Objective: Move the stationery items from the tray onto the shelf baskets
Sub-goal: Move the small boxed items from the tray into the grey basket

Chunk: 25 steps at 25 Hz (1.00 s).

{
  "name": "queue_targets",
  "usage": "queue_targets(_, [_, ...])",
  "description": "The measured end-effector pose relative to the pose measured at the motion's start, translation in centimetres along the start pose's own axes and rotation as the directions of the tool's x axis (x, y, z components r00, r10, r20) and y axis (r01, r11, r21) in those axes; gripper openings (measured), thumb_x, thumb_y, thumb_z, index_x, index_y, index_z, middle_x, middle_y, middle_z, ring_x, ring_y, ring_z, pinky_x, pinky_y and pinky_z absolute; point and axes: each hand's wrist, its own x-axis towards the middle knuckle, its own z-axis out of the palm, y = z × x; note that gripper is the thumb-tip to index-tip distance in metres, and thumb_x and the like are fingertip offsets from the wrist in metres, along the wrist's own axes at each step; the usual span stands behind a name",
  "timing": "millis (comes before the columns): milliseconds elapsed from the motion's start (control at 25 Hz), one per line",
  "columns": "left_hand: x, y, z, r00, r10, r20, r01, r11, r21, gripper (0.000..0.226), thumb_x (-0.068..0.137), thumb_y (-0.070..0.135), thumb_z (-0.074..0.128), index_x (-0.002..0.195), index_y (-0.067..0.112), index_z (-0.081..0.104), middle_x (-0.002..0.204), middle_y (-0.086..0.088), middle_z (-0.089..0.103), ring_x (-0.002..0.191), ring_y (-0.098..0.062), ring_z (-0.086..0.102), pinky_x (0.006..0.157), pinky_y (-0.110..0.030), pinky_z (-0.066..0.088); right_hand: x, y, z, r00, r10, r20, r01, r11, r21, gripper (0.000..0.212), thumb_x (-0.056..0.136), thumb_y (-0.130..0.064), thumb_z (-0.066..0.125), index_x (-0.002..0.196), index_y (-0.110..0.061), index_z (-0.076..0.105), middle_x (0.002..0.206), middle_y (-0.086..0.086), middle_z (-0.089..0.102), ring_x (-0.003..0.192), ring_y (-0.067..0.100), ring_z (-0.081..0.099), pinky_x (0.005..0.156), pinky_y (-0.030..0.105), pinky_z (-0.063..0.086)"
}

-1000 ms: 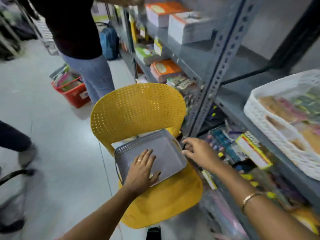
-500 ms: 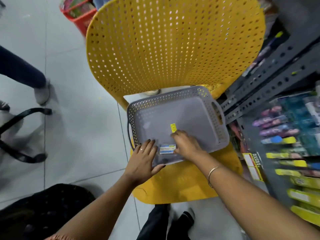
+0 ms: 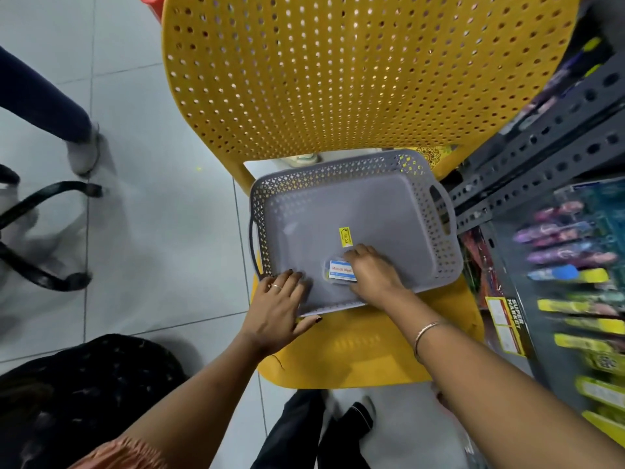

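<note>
- Head view is looking down on one grey perforated tray [image 3: 338, 170] sitting on the seat of one yellow perforated chair [image 3: 368, 69].
- One small packet with a white-and-blue label [image 3: 340, 269] is lying on the tray floor, toward the near edge; it is the only stationery item showing in the tray.
- One yellow price sticker [image 3: 345, 236] is sitting on the tray floor just beyond the packet.
- One right hand [image 3: 370, 272] is reaching into the tray, fingers curled down and touching the packet's right end; whether it is actually gripping it I cannot tell.
- One left hand [image 3: 279, 308] is lying flat and spread over the tray's near left corner, thumb along the near rim, pressing rather than clasping.
- One ring is showing on the left hand, one bangle [image 3: 426, 335] on the right wrist.
- Grey metal shelving [image 3: 541, 130] is standing at the right, with many blurred packets on it, too smeared to count.
</note>
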Motion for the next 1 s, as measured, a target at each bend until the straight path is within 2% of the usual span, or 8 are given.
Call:
queue_targets(160, [0.0, 0.2, -0.6, 1.0, -0.016, 0.019, 0.016, 1.0, 0.004, 0.079, 0.094, 0.064, 0.013, 0.121, 0.005, 0.058, 0.123, -0.015, 0.059, 0.115, -0.032, 0.052, 0.092, -0.043, 0.03, -1.2, 1.4, -2.4, 0.995, 0.065, -0.072, -0.062, 0.997, 0.049, 0.054, 0.08, -0.015, 0.067, 0.128, -0.01, 0.044, 0.127, 0.013, 0.045, 0.122, 0.028, 0.041, 0.091, 0.042, 0.048])
queue_targets(240, [-0.2, 0.7, -1.4, 0.999, -0.022, 0.027, 0.022, 1.0, 0.006, 0.081, 0.094, 0.064, 0.011, 0.121, 0.004, 0.059, 0.123, -0.015, 0.059, 0.115, -0.031, 0.053, 0.093, -0.042, 0.039, -2.3, 1.8, -3.8, 0.991, 0.086, -0.102, -0.078, 0.994, 0.076, 0.05, 0.079, -0.015, 0.067, 0.124, -0.009, 0.046, 0.125, 0.012, 0.045, 0.122, 0.028, 0.04, 0.088, 0.041, 0.047])
queue_targets(400, [0.6, 2.6, -4.6, 1.0, 0.0, 0.018, 0.0, 0.999, -0.033, 0.084, 0.093, 0.066, 0.011, 0.12, 0.003, 0.06, 0.127, -0.017, 0.057, 0.116, -0.033, 0.053, 0.092, -0.05, 0.043, -6.0, 2.7, -8.1, 0.976, 0.132, -0.172, -0.105, 0.982, 0.157, 0.049, 0.075, -0.014, 0.07, 0.12, -0.008, 0.05, 0.12, 0.012, 0.049, 0.116, 0.029, 0.047, 0.087, 0.037, 0.047])
queue_targets(560, [3.0, 5.9, -11.4, 0.989, 0.139, -0.051, -0.14, 0.99, -0.029, 0.084, 0.092, 0.069, 0.014, 0.124, 0.004, 0.057, 0.132, -0.018, 0.053, 0.122, -0.034, 0.048, 0.096, -0.05, 0.041, -12.9, 2.8, -15.2, 0.944, 0.182, -0.274, -0.115, 0.963, 0.246, 0.05, 0.072, -0.012, 0.073, 0.118, -0.007, 0.053, 0.117, 0.015, 0.053, 0.108, 0.032, 0.054, 0.085, 0.038, 0.046])
queue_targets(680, [4.4, 9.6, -17.0, 0.957, 0.271, -0.102, -0.273, 0.962, -0.006, 0.086, 0.09, 0.07, 0.014, 0.125, 0.004, 0.056, 0.134, -0.017, 0.051, 0.123, -0.034, 0.047, 0.096, -0.049, 0.04, -19.6, 2.6, -21.1, 0.905, 0.266, -0.333, -0.156, 0.934, 0.323, 0.048, 0.072, -0.013, 0.073, 0.116, -0.008, 0.055, 0.111, 0.012, 0.053, 0.103, 0.028, 0.055, 0.074, 0.032, 0.038])
queue_targets(840, [5.0, 17.1, -24.0, 0.855, 0.464, -0.231, -0.488, 0.871, -0.055, 0.081, 0.092, 0.068, 0.021, 0.127, 0.002, 0.053, 0.137, -0.017, 0.048, 0.127, -0.033, 0.042, 0.102, -0.049, 0.035, -30.4, 2.1, -27.8, 0.807, 0.37, -0.46, -0.193, 0.902, 0.387, 0.045, 0.067, -0.015, 0.077, 0.109, -0.01, 0.06, 0.101, 0.008, 0.057, 0.094, 0.022, 0.057, 0.079, 0.026, 0.042])
queue_targets(920, [4.9, 21.4, -27.2, 0.753, 0.566, -0.335, -0.618, 0.783, -0.068, 0.075, 0.091, 0.064, 0.031, 0.127, 0.001, 0.052, 0.14, -0.017, 0.044, 0.131, -0.031, 0.035, 0.106, -0.047, 0.028, -36.5, 1.7, -30.0, 0.75, 0.433, -0.5, -0.237, 0.881, 0.408, 0.046, 0.066, -0.013, 0.079, 0.108, -0.01, 0.061, 0.096, 0.002, 0.056, 0.09, 0.016, 0.054, 0.073, 0.009, 0.038])
queue_targets(1000, [4.6, 25.8, -29.8, 0.624, 0.644, -0.443, -0.734, 0.677, -0.05, 0.073, 0.086, 0.06, 0.041, 0.128, 0.001, 0.049, 0.144, -0.016, 0.037, 0.135, -0.029, 0.027, 0.107, -0.045, 0.02, -42.4, 1.6, -31.4, 0.719, 0.477, -0.504, -0.279, 0.864, 0.419, 0.046, 0.067, -0.012, 0.079, 0.109, -0.01, 0.061, 0.096, 0.0, 0.057, 0.09, 0.014, 0.054, 0.074, 0.006, 0.037])
